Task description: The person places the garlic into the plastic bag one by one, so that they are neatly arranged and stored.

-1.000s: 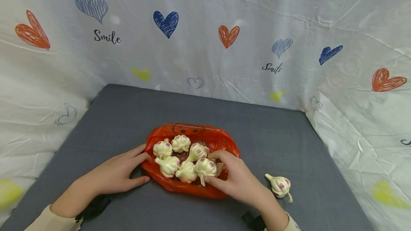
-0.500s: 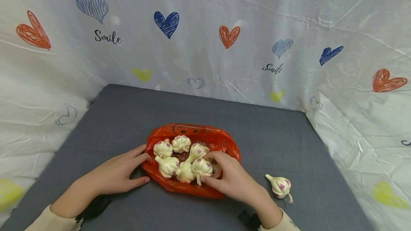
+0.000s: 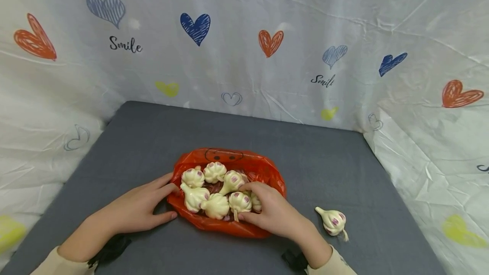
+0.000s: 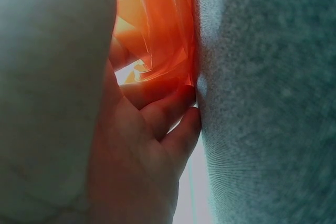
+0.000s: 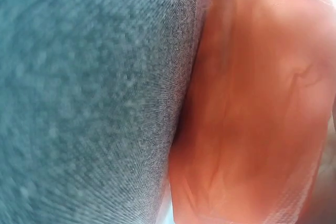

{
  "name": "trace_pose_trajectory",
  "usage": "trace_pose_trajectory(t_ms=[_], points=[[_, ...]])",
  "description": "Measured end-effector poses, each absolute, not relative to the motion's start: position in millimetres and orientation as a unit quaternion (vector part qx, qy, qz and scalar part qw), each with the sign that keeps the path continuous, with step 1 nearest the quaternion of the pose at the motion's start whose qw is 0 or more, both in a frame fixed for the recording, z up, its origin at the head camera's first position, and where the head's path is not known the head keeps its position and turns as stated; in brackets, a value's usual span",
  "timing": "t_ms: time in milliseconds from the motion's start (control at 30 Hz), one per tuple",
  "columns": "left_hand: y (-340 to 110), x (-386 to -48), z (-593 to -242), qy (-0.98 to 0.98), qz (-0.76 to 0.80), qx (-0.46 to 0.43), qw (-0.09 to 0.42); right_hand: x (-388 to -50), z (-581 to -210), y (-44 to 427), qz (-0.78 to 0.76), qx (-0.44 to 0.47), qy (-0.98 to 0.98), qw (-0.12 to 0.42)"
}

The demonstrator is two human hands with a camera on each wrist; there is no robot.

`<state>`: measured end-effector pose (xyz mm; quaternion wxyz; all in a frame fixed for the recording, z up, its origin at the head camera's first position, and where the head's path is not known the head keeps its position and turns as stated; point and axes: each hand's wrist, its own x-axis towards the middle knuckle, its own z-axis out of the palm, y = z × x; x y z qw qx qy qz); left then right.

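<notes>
A red plastic bag [image 3: 229,225] lies opened out on the grey table with several garlic bulbs [image 3: 216,206] in it. My right hand [image 3: 276,211] reaches into its right side, thumb and index finger curled about a garlic bulb [image 3: 256,202]. Their tips meet the neighbouring garlic bulb [image 3: 239,201]; the other fingers are hidden. At the bag's left rim my left hand [image 3: 141,207] rests with relaxed fingers, the thumb lying by the table. The left wrist view shows the left fingers [image 4: 167,113] against the orange-looking plastic. Plastic fills much of the right wrist view.
One loose garlic bulb [image 3: 333,222] lies on the grey table [image 3: 324,164], right of the right hand. A white curtain [image 3: 229,67] with printed hearts rises behind the table and along both sides. Dark straps hang below both wrists.
My right hand has shifted slightly left inside the bag, and the front bulbs have slid left. Another bulb now shows between its thumb and index finger. The left hand stays at the rim.
</notes>
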<state>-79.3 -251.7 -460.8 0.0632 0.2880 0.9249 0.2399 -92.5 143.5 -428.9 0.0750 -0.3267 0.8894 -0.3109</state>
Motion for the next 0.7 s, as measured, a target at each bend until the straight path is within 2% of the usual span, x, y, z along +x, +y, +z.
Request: trace_pose_trajectory(t_ms=[400,700], points=[[-251.8,-78.8,-457.0,0.923,0.244,0.289,0.066,-90.8,-425.4,144.6,-0.318,-0.335,0.883,0.079],[-251.8,-78.7,-457.2,0.924,0.243,0.288,0.065,-89.4,-421.5,148.4,-0.329,-0.350,0.876,0.038]])
